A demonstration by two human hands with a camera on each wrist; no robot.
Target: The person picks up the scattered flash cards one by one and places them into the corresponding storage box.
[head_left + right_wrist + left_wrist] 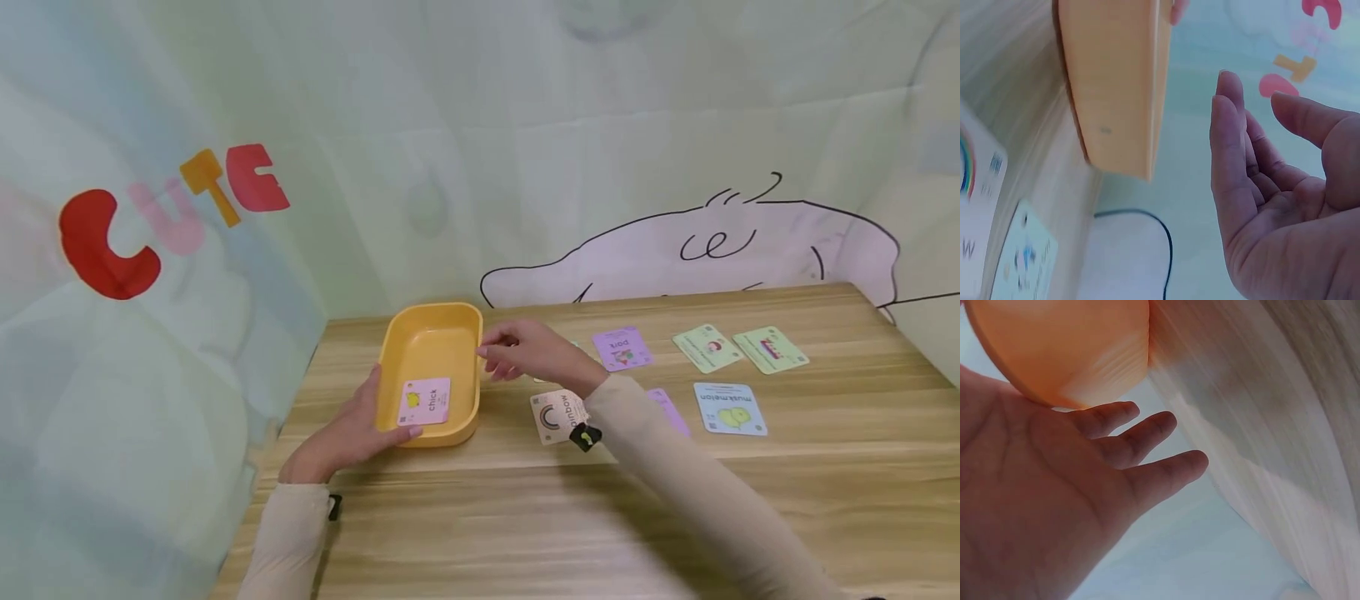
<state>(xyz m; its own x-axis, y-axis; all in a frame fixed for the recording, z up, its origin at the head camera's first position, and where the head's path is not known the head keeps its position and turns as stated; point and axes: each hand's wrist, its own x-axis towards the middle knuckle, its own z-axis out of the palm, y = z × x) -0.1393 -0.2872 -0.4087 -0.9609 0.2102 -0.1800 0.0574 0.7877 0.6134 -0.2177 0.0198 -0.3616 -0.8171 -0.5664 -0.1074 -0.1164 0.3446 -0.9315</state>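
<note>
A yellow tray (438, 333) stands at the left of the table with a pink "chick" card (423, 401) inside, at its near end. My left hand (348, 429) holds the tray's near left corner, thumb over the near rim; in the left wrist view several fingers (1166, 475) stretch out below the tray's wall (1079, 344). Just off the tray's right rim, my right hand (528, 350) has loosely bent fingers and nothing in its grasp. The right wrist view shows a gap between its thumb and fingers (1225, 137), beside the tray's outer wall (1107, 81).
Right of the tray lie a rainbow card (551, 421), a purple "park" card (622, 348), a blue "muskmelon" card (731, 410) and two green cards, one with a red picture (771, 348). My right forearm partly covers another purple card (670, 410). A printed curtain (420, 125) hangs behind the table.
</note>
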